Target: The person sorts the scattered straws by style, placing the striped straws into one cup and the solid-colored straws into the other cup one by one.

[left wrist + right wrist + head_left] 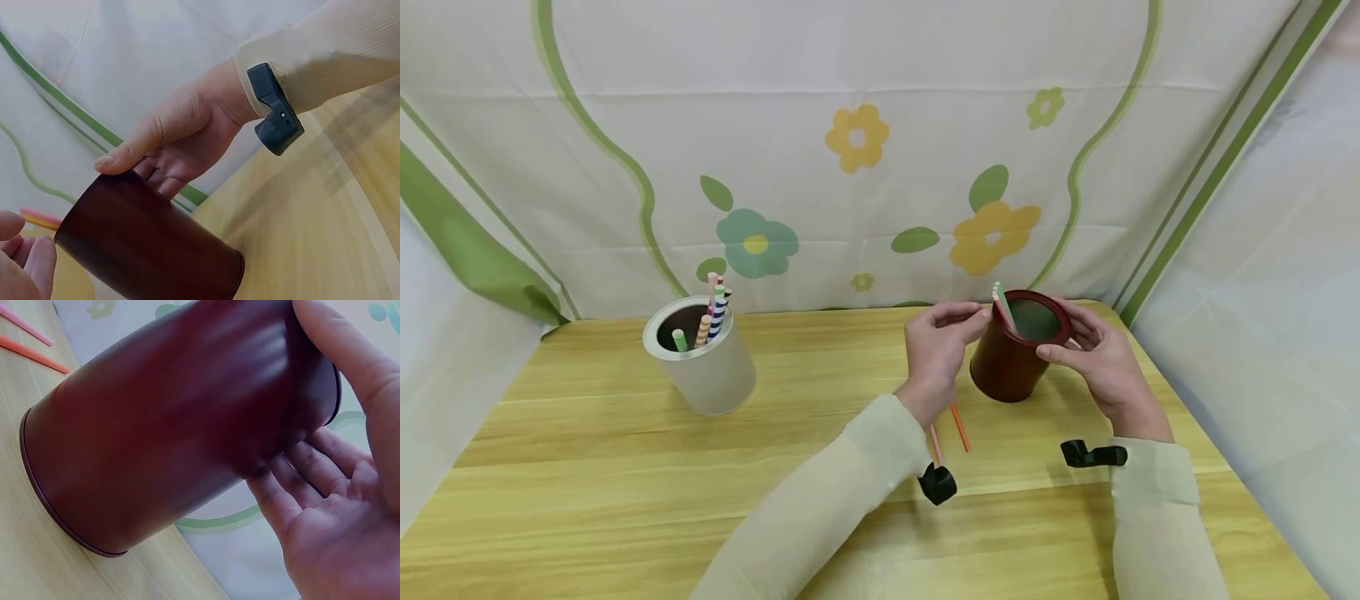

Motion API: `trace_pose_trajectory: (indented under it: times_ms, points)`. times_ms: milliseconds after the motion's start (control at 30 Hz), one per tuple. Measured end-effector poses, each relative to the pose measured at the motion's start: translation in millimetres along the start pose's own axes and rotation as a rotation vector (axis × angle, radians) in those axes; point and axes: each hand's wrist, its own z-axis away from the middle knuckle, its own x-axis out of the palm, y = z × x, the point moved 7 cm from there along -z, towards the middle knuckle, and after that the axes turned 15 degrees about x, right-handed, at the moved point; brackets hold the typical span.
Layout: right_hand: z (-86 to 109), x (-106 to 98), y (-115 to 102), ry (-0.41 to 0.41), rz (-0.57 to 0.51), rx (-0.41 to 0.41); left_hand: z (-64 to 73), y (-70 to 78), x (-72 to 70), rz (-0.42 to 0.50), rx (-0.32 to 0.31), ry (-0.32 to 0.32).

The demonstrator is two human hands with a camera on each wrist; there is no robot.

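In the head view a dark red cylindrical holder stands on the table, with thin green and pink straw-like sticks leaning on its left rim. My right hand grips the holder near the top, thumb on the near side and fingers behind, as the right wrist view also shows. Beside the left rim, close to the stick ends, is my left hand, its fingers loosely bent. The left wrist view shows pink and yellow stick ends just off its fingertips, with nothing visibly pinched.
On the left stands a white holder with several thicker striped tubes. An orange stick and a pink stick lie on the wooden table, partly under my left wrist. A flowered curtain hangs behind the table.
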Motion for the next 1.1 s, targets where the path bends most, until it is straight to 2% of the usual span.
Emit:
trace_pose_trajectory:
  times_ms: [100,233,433,600,733,900,1100]
  points:
    - [-0.4,0.5,0.7,-0.01,-0.01,-0.004,0.8,-0.8,-12.7,0.018,-0.006,0.006]
    - [-3.0,3.2,1.6,-0.026,-0.023,-0.015,3.3,-7.5,-40.6,0.038,-0.037,0.043]
    - [-5.6,2.8,0.6,-0.034,-0.063,-0.038,8.3,-20.1,-84.5,-0.069,-0.085,0.08]
    - [-6.7,0.7,4.1,-0.037,-0.086,-0.023,13.0,-35.3,-107.3,-0.195,-0.15,0.099]
    - [-7.2,0.6,5.6,-0.045,-0.095,-0.025,11.9,-46.3,-113.8,-0.296,-0.19,0.075]
    - [-8.0,2.3,6.0,-0.057,-0.105,-0.033,4.4,-50.3,-119.6,-0.451,-0.215,0.078]
    - [-8.1,1.8,5.3,-0.062,-0.129,-0.042,-5.8,-51.9,-112.1,-0.598,-0.214,0.031]
